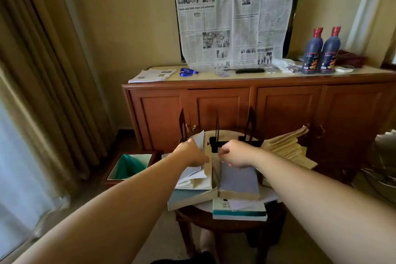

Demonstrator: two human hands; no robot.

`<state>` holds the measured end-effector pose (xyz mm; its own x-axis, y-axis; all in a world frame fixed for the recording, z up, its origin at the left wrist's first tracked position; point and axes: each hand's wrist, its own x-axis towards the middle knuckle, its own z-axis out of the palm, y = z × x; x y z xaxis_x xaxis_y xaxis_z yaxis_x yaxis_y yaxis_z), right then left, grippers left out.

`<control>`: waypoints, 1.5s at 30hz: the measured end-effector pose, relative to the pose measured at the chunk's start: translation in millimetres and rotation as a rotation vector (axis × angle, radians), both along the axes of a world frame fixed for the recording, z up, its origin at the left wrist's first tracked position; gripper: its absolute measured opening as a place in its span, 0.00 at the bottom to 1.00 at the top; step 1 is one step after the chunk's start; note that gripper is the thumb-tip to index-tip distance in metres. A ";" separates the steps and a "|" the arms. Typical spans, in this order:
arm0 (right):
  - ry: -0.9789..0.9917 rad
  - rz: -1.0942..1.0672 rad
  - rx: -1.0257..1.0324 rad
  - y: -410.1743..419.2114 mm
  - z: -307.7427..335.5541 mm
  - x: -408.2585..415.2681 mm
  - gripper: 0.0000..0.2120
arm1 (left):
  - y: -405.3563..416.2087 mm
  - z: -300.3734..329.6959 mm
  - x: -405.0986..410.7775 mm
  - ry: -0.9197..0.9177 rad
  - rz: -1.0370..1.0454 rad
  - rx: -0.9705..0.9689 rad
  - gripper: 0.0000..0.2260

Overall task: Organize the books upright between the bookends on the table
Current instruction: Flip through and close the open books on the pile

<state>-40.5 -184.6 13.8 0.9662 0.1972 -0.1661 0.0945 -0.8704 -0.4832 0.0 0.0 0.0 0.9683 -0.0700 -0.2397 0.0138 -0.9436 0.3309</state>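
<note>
Left hand (192,154) gripped floppy grey booklet (198,141); right hand (234,154) curled, grasp unclear. Thin covers looked bendable; better held at spine, near bookends (216,135).

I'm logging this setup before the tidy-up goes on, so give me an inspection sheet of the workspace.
Surface: small round table, mostly covered by books.
Job's things: three black bookends upright at the far edge; pale blue book and others lying flat; white book tilted.
Clutter: tan papers fanned at the right.
Hands: left hand grips the white book; right hand curled above the pale blue book, hold unclear.
Cables: nothing seen.
Surroundings: wooden cabinet, newspaper, two bottles, bin, curtain.
</note>
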 end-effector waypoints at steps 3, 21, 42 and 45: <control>0.099 -0.012 -0.003 8.6 -25.9 11.3 0.17 | -8.6 -13.5 3.7 0.010 0.061 -0.036 0.55; 0.106 -0.109 0.372 53.9 -94.8 30.7 0.13 | 5.1 0.3 10.7 0.022 0.241 -0.541 0.10; -0.298 0.105 -0.186 34.2 -111.3 3.1 0.23 | 31.8 -45.0 -6.6 -0.044 0.336 -0.161 0.67; -0.338 0.073 -0.254 31.7 -112.0 0.5 0.28 | 25.5 -47.9 -4.9 0.025 0.316 -0.108 0.70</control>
